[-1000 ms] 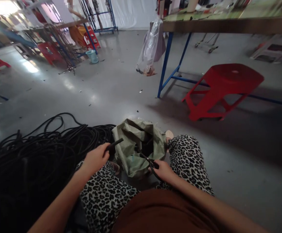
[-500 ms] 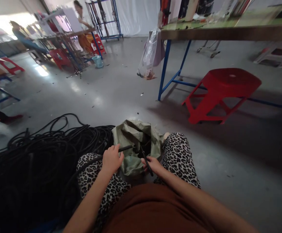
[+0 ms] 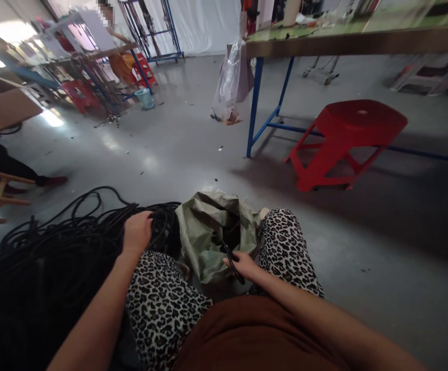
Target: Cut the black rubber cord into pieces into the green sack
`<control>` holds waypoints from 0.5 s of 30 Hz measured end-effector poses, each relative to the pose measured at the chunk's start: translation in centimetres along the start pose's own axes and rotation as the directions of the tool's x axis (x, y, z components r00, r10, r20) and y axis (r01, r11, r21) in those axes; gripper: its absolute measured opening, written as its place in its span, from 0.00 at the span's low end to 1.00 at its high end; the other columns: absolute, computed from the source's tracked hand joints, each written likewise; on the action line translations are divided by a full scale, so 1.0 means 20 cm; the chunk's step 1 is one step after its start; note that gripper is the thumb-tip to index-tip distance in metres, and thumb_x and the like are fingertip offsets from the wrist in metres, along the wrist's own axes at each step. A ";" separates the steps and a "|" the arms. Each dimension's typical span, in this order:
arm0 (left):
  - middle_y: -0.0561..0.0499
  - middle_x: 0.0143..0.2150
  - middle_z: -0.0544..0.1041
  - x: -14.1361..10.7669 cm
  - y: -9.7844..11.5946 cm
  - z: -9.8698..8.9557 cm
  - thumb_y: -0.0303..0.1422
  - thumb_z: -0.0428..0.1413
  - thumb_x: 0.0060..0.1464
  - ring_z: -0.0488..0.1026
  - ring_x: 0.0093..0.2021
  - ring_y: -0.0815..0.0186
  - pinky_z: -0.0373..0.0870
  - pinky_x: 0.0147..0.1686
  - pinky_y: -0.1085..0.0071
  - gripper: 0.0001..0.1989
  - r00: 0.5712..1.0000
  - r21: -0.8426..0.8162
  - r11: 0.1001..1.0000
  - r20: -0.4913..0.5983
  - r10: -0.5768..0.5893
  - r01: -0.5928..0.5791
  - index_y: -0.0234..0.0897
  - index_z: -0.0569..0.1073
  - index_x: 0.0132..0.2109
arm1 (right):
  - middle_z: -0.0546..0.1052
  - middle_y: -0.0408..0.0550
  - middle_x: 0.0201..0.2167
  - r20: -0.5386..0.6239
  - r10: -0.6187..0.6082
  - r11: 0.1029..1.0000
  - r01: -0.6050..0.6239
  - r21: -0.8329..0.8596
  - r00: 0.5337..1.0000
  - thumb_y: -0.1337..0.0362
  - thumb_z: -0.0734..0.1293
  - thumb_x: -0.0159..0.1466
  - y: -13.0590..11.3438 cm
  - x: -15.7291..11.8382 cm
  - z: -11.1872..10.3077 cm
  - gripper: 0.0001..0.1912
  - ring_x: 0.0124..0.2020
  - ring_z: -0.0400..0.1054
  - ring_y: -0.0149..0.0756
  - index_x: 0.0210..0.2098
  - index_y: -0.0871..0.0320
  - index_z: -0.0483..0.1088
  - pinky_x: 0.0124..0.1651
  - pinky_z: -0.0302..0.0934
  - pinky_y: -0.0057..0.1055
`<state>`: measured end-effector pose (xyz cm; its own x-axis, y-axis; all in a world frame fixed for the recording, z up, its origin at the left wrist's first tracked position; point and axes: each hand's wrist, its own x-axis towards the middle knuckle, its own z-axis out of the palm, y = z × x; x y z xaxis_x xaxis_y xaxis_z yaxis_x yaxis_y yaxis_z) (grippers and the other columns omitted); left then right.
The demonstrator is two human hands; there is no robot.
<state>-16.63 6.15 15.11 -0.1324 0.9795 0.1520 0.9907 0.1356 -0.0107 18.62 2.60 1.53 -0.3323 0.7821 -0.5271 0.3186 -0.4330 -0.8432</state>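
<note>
My left hand (image 3: 137,233) is over a heap of loose black rubber-like cord (image 3: 81,221), left of my knee. Its fingers curl in, and whatever they grip blends into the dark heap. Between my knees stands an open, crumpled green-grey woven sack (image 3: 195,219). My right hand (image 3: 243,264) is closed round a slim black hand tool (image 3: 235,266), with its far end pointing into the sack mouth. The tool's exact kind is too dark to tell. Dark contents inside the sack are unclear.
A red plastic stool (image 3: 355,126) stands at the right beside a blue-legged worktable (image 3: 347,44). From that table hangs a clear plastic bag (image 3: 231,82). At the left are a cardboard box (image 3: 7,103), a wooden stool (image 3: 0,193) and another person's leg (image 3: 19,165). People sit farther back.
My left hand has moved left and up from beside the sack to the cord heap. The cord end over the sack mouth is gone from there. My right hand keeps the tool nearly in place.
</note>
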 end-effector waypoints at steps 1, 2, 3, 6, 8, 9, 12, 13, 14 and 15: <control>0.40 0.50 0.76 -0.01 0.09 0.06 0.31 0.43 0.60 0.70 0.51 0.57 0.60 0.55 0.60 0.18 0.999 -0.058 0.997 -0.001 0.044 -0.044 0.33 0.71 0.52 | 0.73 0.43 0.20 -0.017 -0.012 0.999 0.012 -0.038 1.000 0.56 0.74 0.52 0.00 0.00 0.00 0.15 0.24 0.68 0.33 0.26 0.62 0.73 0.26 0.58 0.24; 0.41 0.49 0.76 -0.02 0.19 0.12 0.32 0.43 0.60 0.70 0.51 0.58 0.60 0.56 0.61 0.18 0.993 -0.121 0.986 0.007 0.114 -0.112 0.34 0.71 0.51 | 0.74 0.43 0.21 -0.032 -0.017 0.997 0.015 -0.070 0.999 0.56 0.74 0.52 0.00 0.00 0.00 0.14 0.26 0.68 0.34 0.27 0.63 0.74 0.27 0.58 0.24; 0.41 0.49 0.76 -0.05 0.28 0.17 0.33 0.43 0.60 0.70 0.52 0.58 0.61 0.56 0.60 0.17 0.985 -0.177 0.970 0.015 0.171 -0.166 0.35 0.71 0.51 | 0.75 0.44 0.22 -0.046 -0.017 0.996 0.012 -0.089 0.999 0.56 0.73 0.52 0.00 0.00 -0.01 0.14 0.27 0.69 0.34 0.28 0.62 0.74 0.28 0.59 0.25; 0.42 0.46 0.77 -0.14 0.46 0.28 0.34 0.45 0.60 0.71 0.49 0.59 0.63 0.53 0.61 0.16 0.969 -0.255 0.941 0.052 0.242 -0.221 0.37 0.72 0.50 | 0.75 0.44 0.22 -0.078 0.018 0.997 -0.024 -0.074 0.997 0.56 0.73 0.53 0.01 0.00 -0.02 0.15 0.26 0.69 0.34 0.28 0.63 0.74 0.28 0.59 0.25; 0.42 0.45 0.77 -0.20 0.50 0.31 0.34 0.45 0.61 0.71 0.48 0.58 0.64 0.50 0.62 0.16 0.974 -0.237 0.953 0.074 0.212 -0.189 0.36 0.72 0.51 | 0.74 0.43 0.21 -0.070 0.042 0.999 -0.044 -0.029 0.997 0.55 0.73 0.53 0.03 0.01 -0.02 0.15 0.24 0.68 0.33 0.28 0.63 0.73 0.27 0.59 0.24; 0.41 0.45 0.76 -0.22 0.50 0.32 0.34 0.45 0.61 0.71 0.48 0.58 0.64 0.49 0.62 0.17 0.979 -0.217 0.962 0.084 0.187 -0.165 0.35 0.72 0.51 | 0.74 0.43 0.21 -0.061 0.051 0.999 -0.051 -0.003 0.997 0.55 0.73 0.52 0.04 0.02 -0.02 0.15 0.23 0.68 0.32 0.27 0.63 0.72 0.26 0.58 0.24; 0.41 0.46 0.76 -0.30 0.51 0.33 0.35 0.45 0.62 0.72 0.47 0.57 0.65 0.46 0.64 0.18 0.989 -0.163 0.983 0.104 0.102 -0.084 0.35 0.71 0.53 | 0.72 0.41 0.19 0.004 0.064 0.995 -0.064 0.076 0.998 0.55 0.75 0.50 0.05 0.02 0.01 0.16 0.20 0.65 0.30 0.26 0.62 0.72 0.24 0.58 0.23; 0.41 0.46 0.76 -0.32 0.52 0.34 0.35 0.45 0.62 0.72 0.47 0.57 0.65 0.45 0.64 0.18 0.991 -0.152 0.987 0.108 0.076 -0.059 0.35 0.71 0.53 | 0.71 0.40 0.19 0.037 0.069 0.992 -0.073 0.100 0.997 0.54 0.75 0.50 0.04 0.01 0.02 0.17 0.19 0.65 0.29 0.25 0.62 0.71 0.23 0.57 0.23; 0.41 0.46 0.76 -0.34 0.53 0.35 0.35 0.45 0.62 0.73 0.47 0.57 0.65 0.44 0.64 0.18 0.992 -0.147 0.989 0.113 0.053 -0.036 0.35 0.71 0.53 | 0.71 0.39 0.18 0.074 0.080 0.988 -0.089 0.123 0.994 0.53 0.75 0.50 0.04 0.01 0.02 0.17 0.18 0.64 0.28 0.25 0.61 0.71 0.23 0.57 0.23; 0.41 0.47 0.76 -0.35 0.54 0.35 0.35 0.45 0.62 0.73 0.47 0.57 0.65 0.44 0.65 0.18 0.992 -0.146 0.989 0.119 0.041 -0.023 0.35 0.71 0.53 | 0.70 0.38 0.17 0.113 0.097 0.983 -0.113 0.144 0.989 0.52 0.74 0.50 0.03 0.00 0.03 0.18 0.17 0.63 0.27 0.24 0.61 0.70 0.22 0.57 0.23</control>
<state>-5.18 1.72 6.95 -0.0948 0.9950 0.0328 0.9874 0.0898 0.1303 18.28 2.06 1.06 -0.3981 0.6810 -0.6146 0.2226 -0.5783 -0.7849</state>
